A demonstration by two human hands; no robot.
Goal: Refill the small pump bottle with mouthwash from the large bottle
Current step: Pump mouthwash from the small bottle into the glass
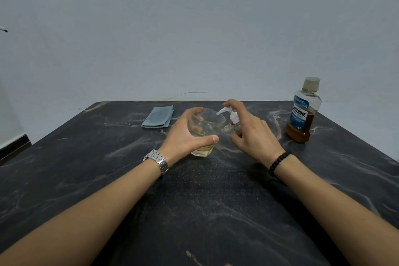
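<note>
A clear glass (205, 127) with a little yellowish liquid at its bottom stands mid-table, and my left hand (185, 136) wraps around it. My right hand (252, 134) holds the small pump bottle (234, 119), index finger on top of its white pump head; the nozzle points over the glass rim. The bottle's body is mostly hidden by my fingers. The large mouthwash bottle (303, 112), capped, blue-labelled and partly filled with amber liquid, stands upright at the right, apart from both hands.
A folded blue-grey cloth (158, 116) lies at the back left of the dark marbled table (194, 201). A pale wall rises just behind the table's far edge.
</note>
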